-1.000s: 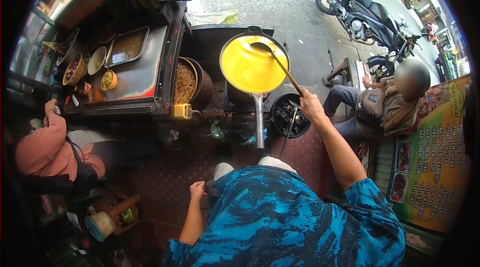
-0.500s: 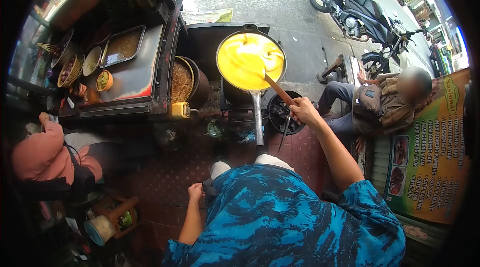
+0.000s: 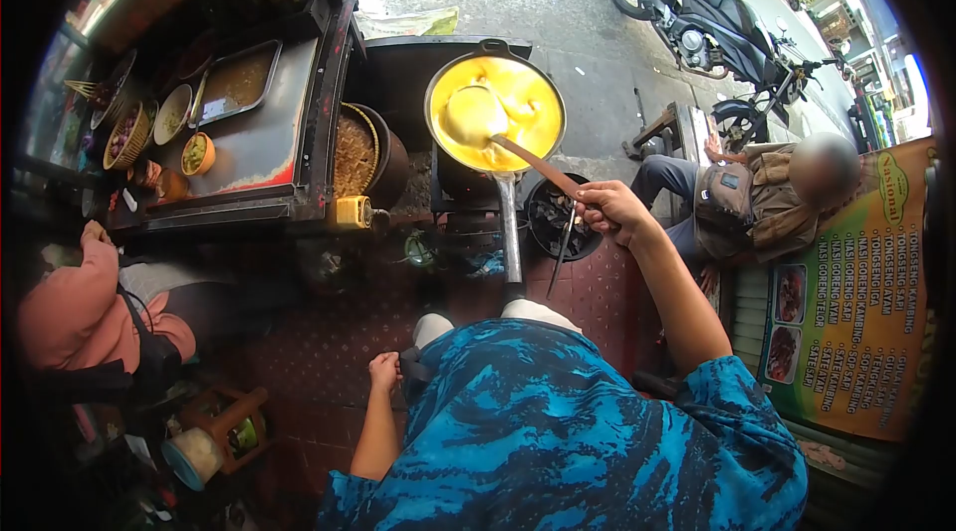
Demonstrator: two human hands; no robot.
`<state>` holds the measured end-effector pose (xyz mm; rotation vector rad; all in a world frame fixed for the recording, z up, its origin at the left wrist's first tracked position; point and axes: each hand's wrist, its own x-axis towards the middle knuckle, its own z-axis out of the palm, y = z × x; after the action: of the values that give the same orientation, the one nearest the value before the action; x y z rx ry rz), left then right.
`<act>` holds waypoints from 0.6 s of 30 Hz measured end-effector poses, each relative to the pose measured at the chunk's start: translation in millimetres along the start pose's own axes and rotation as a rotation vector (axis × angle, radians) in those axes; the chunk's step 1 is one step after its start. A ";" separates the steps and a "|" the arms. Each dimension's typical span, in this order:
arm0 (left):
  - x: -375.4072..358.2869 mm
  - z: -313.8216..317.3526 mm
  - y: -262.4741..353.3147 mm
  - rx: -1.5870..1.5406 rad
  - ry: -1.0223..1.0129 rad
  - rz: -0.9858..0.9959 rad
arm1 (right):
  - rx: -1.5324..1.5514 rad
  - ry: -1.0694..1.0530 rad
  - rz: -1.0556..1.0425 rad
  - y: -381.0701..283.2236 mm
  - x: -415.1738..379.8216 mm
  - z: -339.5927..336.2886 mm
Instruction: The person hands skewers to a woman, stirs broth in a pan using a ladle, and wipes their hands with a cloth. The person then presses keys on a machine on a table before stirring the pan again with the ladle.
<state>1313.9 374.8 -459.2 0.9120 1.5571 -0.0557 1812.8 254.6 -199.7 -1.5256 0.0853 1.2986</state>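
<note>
The right hand (image 3: 607, 208) is closing its fingers (image 3: 590, 201) around the end of a long wooden ladle (image 3: 498, 133), and the bowl of this ladle is lying in the yellow liquid of the wok (image 3: 495, 113), a little left of the middle. The wok is sitting on a stove (image 3: 468, 195) beside the cart worktop (image 3: 264, 138), with its long metal handle (image 3: 510, 227) pointing back toward the person. In my judgement the main danger is spilling: the liquid is standing rather high, so a strong or quick stroke could be pushing it over the rim and onto the stove below. The grip is also far from the bowl, at the very end of the ladle's shaft, so the bowl could be tilting or slipping, and hot drops could be falling toward the seated person (image 3: 767, 203) who is near the black bucket (image 3: 558, 217). The left hand (image 3: 383, 372) is hanging low beside the body, well apart from the wok; its fingers are curled into a loose fist, and it is holding nothing that I can see. Another person in a pink sleeve (image 3: 80, 307) is working at the left edge.
</note>
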 end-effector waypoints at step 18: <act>5.6 -0.8 -3.8 -0.028 -0.035 0.012 | -0.236 0.131 -0.275 -17.0 -11.4 -13.5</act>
<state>1311.5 375.5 -465.6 0.8941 1.5169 -0.0414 1827.9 245.7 -182.6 -1.7527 -0.1950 1.0156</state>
